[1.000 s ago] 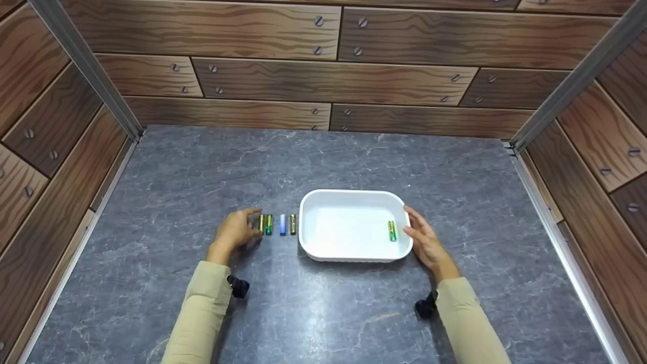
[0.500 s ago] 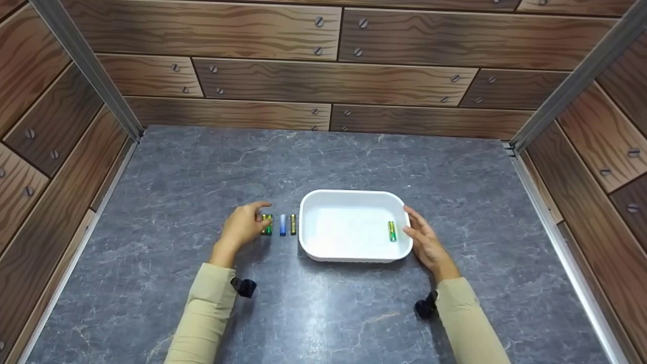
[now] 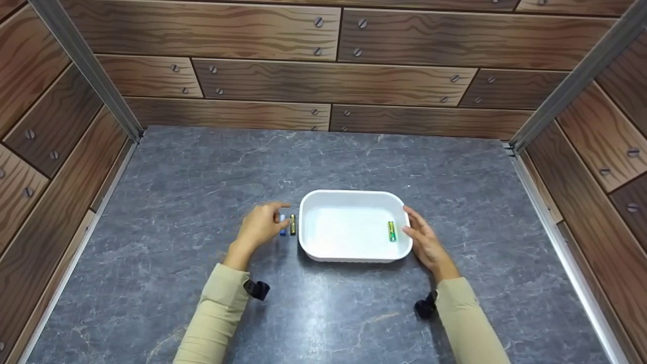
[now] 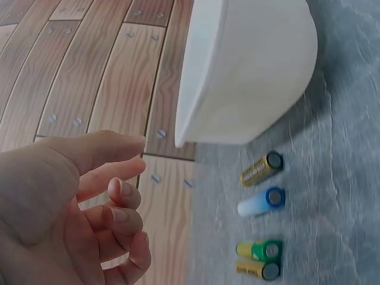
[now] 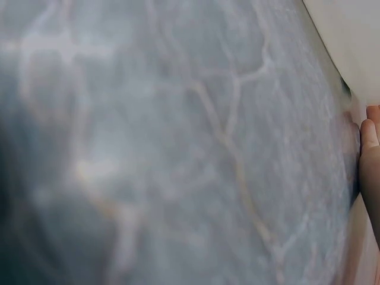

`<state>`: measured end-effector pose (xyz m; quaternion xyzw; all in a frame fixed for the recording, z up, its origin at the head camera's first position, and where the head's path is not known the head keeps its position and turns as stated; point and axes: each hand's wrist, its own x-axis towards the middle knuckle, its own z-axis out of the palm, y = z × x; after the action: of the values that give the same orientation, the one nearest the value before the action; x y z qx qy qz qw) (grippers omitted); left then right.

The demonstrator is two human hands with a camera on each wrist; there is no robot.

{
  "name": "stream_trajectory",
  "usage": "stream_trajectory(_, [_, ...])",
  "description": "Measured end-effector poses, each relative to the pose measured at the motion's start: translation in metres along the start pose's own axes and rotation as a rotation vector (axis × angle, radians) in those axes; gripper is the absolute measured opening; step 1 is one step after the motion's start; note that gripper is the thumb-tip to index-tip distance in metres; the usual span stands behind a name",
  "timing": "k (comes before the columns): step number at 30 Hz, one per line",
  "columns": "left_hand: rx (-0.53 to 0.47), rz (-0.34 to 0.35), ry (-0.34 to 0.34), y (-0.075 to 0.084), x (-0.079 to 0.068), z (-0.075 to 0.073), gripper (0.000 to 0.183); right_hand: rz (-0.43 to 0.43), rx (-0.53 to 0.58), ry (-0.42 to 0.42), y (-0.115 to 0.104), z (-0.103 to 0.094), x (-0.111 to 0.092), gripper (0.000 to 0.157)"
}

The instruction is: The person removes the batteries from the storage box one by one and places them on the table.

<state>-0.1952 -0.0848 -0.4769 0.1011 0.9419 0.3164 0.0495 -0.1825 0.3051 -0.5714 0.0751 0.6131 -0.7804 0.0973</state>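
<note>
My left hand point(image 3: 261, 221) hovers over a short row of batteries, thumb and index finger stretched apart with nothing between them. Its other fingers are loosely bent in the left wrist view. Under and beside it lie a blue battery point(image 4: 261, 202), a black-and-gold battery point(image 3: 293, 225), a green-and-yellow battery point(image 4: 259, 250) and a gold battery point(image 4: 257, 270); the head view hides the last two behind the hand. Beside the row stands a white rectangular tub point(image 3: 349, 254). My right hand point(image 3: 428, 245) holds its right end, thumb over the rim. Inside lies another green-and-yellow battery point(image 3: 392, 231).
Everything stands on a grey marbled tabletop point(image 3: 323, 313). Wood-patterned panels point(image 3: 323, 81) enclose the back and both sides, with metal posts at the corners. Bare tabletop shows in front of and behind the tub.
My left hand has moved right along the row, from beside the leftmost batteries to over the blue one near the tub. The right hand, tub and battery inside have stayed put.
</note>
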Motion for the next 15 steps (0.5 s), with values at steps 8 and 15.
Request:
stream_trajectory(8, [-0.013,0.046,-0.010,0.014,0.001,0.009,0.038,-0.006,0.000,-0.006,0.000,0.000,0.000,0.053])
stream_trajectory(15, [-0.029,0.105,-0.042,0.028,0.003,0.019,0.037,-0.022,0.014,-0.017,0.000,0.000,-0.002,0.051])
